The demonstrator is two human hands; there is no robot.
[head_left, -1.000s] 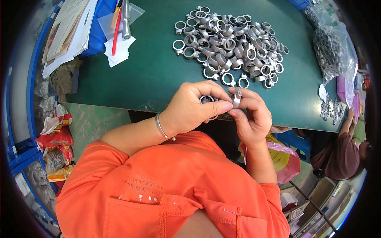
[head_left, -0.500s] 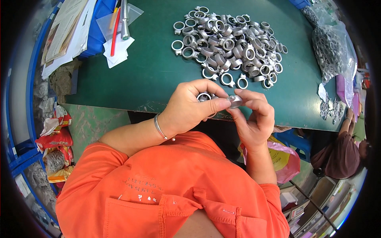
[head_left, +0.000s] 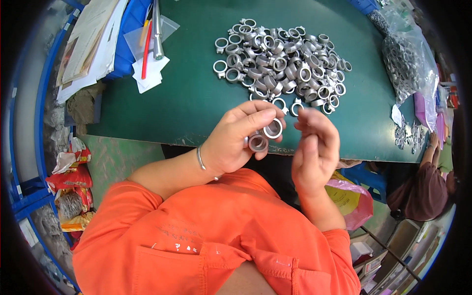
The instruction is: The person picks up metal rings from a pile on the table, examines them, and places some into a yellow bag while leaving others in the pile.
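Note:
My left hand point(head_left: 233, 129) is closed round at least two grey metal rings. One ring point(head_left: 274, 136) is pinched near the thumb and fingertips, its round opening facing up. Another ring point(head_left: 258, 150) sits just below it against the fingers; part of a further metal piece shows beside it. Apart from the left hand, my right hand point(head_left: 317, 147) has loosely bent fingers, a little blurred, with nothing visible in them. Its fingertips are close to a loose ring point(head_left: 297, 113) at the near side of a heap of similar rings point(head_left: 285, 61) with small side lugs.
The green table point(head_left: 187, 98) has its near edge under my hands. At the left are a blue tray point(head_left: 125, 54), papers, a red pen point(head_left: 147, 54) and a metal rod point(head_left: 158, 34). A clear bag of metal parts point(head_left: 408, 64) stands at the right. Further right, a person point(head_left: 423, 194) sits.
My hands have separated. The ring formerly held between both hands' fingertips is now in my left hand, turned with its opening up. My right hand has drawn slightly away, its fingers loosened.

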